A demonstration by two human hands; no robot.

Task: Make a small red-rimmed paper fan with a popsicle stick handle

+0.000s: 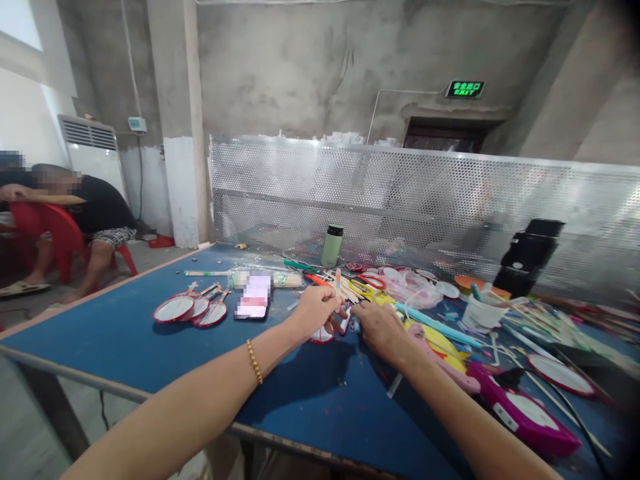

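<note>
My left hand (pixel 320 310) is closed around a small round paddle (pixel 321 335), which has a white face and red rim. Its striped stick handle (pixel 338 283) points up past my thumb. Close by on the right, my right hand (pixel 383 327) has its fingers bent and closed beside the paddle. What they pinch, if anything, is hidden. Several similar round paddles (pixel 173 309) lie overlapping on the left of the blue table (pixel 200 360). A phone (pixel 253 297) with a lit screen lies between those and my left hand.
Behind my hands are orange-handled scissors (pixel 373 280), thin sticks and a green bottle (pixel 331 247). At right are a pink glue gun (pixel 440 357), a magenta device (pixel 525 410), a white cup (pixel 483 313) and a black object (pixel 530 257). A seated person (pixel 95 200) is at far left.
</note>
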